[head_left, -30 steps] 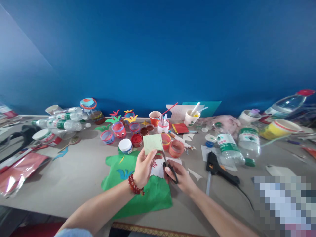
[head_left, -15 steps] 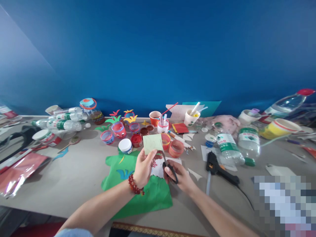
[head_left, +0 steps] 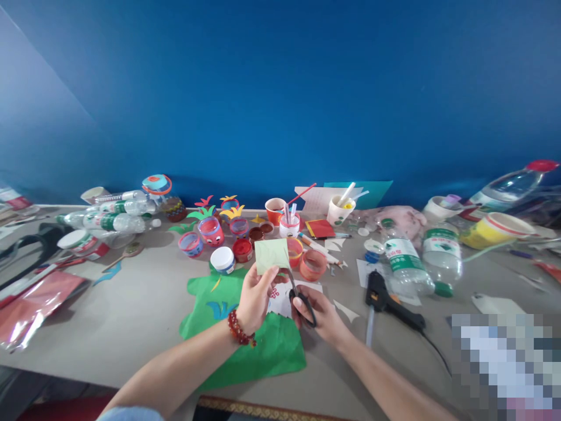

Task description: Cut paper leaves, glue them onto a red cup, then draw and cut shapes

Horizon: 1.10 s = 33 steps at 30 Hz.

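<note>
My left hand (head_left: 255,298), with a red bead bracelet on the wrist, pinches a pale green paper card (head_left: 272,255) by its lower edge and holds it upright above the table. My right hand (head_left: 319,312) grips black-handled scissors (head_left: 300,296), whose blades reach up to the card's lower right corner. Both hands hover over a green paper sheet (head_left: 245,334) with zigzag edges lying flat, and a white scrap (head_left: 280,299) with a red mark lies between them.
Small paint pots and decorated cups (head_left: 228,237) crowd the table behind the card. A black glue gun (head_left: 385,298) lies to the right, next to plastic bottles (head_left: 405,260). More bottles (head_left: 111,216) lie at the left, red foil packets (head_left: 35,304) near the left edge.
</note>
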Each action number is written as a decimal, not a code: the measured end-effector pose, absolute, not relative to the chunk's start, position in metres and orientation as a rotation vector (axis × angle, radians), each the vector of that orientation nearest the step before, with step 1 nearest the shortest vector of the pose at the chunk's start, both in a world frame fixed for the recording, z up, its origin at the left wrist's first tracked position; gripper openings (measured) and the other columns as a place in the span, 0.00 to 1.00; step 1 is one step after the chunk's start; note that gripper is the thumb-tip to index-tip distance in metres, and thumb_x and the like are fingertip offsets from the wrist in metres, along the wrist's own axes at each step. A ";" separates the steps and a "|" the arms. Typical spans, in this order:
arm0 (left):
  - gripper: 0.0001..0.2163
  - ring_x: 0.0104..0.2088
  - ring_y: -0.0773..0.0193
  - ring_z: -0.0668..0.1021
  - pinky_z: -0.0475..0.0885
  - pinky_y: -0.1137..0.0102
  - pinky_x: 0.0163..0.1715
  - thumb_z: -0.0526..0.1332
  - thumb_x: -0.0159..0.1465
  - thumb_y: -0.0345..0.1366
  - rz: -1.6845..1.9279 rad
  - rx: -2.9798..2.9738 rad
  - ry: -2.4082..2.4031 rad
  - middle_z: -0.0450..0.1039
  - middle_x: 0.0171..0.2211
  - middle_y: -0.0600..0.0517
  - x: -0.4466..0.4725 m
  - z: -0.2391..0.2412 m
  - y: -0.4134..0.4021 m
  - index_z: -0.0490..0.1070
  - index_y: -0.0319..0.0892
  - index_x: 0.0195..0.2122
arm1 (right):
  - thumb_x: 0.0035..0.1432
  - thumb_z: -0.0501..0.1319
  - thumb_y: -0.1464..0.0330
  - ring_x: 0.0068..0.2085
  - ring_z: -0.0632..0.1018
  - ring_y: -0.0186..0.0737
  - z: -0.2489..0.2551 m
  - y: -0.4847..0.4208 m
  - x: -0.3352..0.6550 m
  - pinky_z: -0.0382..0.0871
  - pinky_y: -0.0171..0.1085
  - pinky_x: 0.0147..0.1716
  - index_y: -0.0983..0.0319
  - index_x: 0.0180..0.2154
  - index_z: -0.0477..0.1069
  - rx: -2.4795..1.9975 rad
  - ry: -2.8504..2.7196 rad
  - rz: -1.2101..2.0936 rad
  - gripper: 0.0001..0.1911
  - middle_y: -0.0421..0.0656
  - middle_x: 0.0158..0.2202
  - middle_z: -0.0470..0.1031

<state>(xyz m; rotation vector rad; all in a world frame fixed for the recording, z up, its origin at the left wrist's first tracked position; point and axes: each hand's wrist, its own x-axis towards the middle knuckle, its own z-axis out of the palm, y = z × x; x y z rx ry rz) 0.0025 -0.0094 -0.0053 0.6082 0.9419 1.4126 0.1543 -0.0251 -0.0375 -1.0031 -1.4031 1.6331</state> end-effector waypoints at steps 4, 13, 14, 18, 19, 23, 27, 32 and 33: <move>0.15 0.25 0.68 0.79 0.72 0.75 0.25 0.73 0.50 0.38 1.411 0.598 0.915 0.79 0.29 0.54 0.003 -0.004 -0.010 0.72 0.41 0.36 | 0.52 0.62 0.43 0.20 0.68 0.32 -0.035 -0.024 0.156 0.58 0.33 0.22 0.60 0.25 0.62 -1.013 -1.439 1.620 0.27 0.38 0.17 0.69; 0.14 0.25 0.68 0.79 0.73 0.75 0.26 0.72 0.52 0.38 1.413 0.638 0.904 0.79 0.30 0.53 0.000 -0.005 -0.008 0.72 0.41 0.36 | 0.52 0.61 0.41 0.19 0.67 0.32 -0.034 -0.021 0.160 0.57 0.33 0.22 0.60 0.24 0.60 -1.012 -1.499 1.624 0.28 0.38 0.16 0.69; 0.14 0.25 0.68 0.79 0.73 0.75 0.26 0.72 0.52 0.38 1.413 0.639 0.897 0.80 0.30 0.53 0.000 -0.005 -0.008 0.72 0.41 0.36 | 0.52 0.61 0.42 0.19 0.67 0.32 -0.034 -0.020 0.161 0.57 0.33 0.22 0.60 0.25 0.60 -1.011 -1.506 1.624 0.28 0.38 0.16 0.69; 0.14 0.24 0.67 0.79 0.73 0.75 0.26 0.72 0.53 0.38 1.413 0.652 0.895 0.79 0.29 0.52 -0.001 -0.004 -0.007 0.72 0.40 0.36 | 0.52 0.61 0.42 0.19 0.67 0.31 -0.036 -0.018 0.164 0.56 0.32 0.21 0.60 0.25 0.60 -0.991 -1.527 1.632 0.28 0.37 0.16 0.69; 0.14 0.24 0.68 0.79 0.73 0.75 0.25 0.71 0.53 0.38 1.412 0.659 0.896 0.79 0.28 0.52 -0.001 -0.004 -0.007 0.72 0.40 0.36 | 0.52 0.61 0.42 0.18 0.66 0.31 -0.036 -0.017 0.165 0.56 0.32 0.21 0.60 0.26 0.59 -0.985 -1.535 1.639 0.28 0.37 0.16 0.69; 0.13 0.23 0.68 0.78 0.72 0.75 0.23 0.71 0.53 0.38 1.408 0.691 0.906 0.79 0.27 0.52 -0.003 -0.004 -0.005 0.71 0.40 0.36 | 0.52 0.60 0.42 0.18 0.66 0.31 -0.035 -0.016 0.168 0.55 0.31 0.21 0.60 0.26 0.59 -0.980 -1.571 1.663 0.28 0.37 0.16 0.69; 0.15 0.23 0.67 0.78 0.72 0.75 0.21 0.71 0.53 0.38 1.396 0.703 0.921 0.78 0.27 0.51 -0.004 -0.004 -0.005 0.71 0.38 0.38 | 0.51 0.60 0.41 0.18 0.66 0.30 -0.034 -0.015 0.170 0.54 0.31 0.21 0.60 0.25 0.59 -0.991 -1.584 1.656 0.29 0.36 0.16 0.68; 0.14 0.24 0.67 0.78 0.72 0.75 0.23 0.70 0.54 0.38 1.386 0.727 0.918 0.77 0.26 0.52 -0.006 -0.005 -0.003 0.71 0.38 0.37 | 0.50 0.62 0.42 0.18 0.65 0.30 -0.031 -0.012 0.172 0.54 0.31 0.20 0.59 0.25 0.58 -1.017 -1.590 1.689 0.29 0.36 0.16 0.68; 0.13 0.24 0.67 0.78 0.72 0.75 0.23 0.70 0.55 0.38 1.385 0.735 0.913 0.77 0.26 0.52 -0.006 -0.005 -0.003 0.71 0.39 0.37 | 0.49 0.62 0.42 0.17 0.65 0.30 -0.030 -0.012 0.172 0.54 0.31 0.20 0.59 0.25 0.58 -1.021 -1.595 1.696 0.28 0.36 0.15 0.68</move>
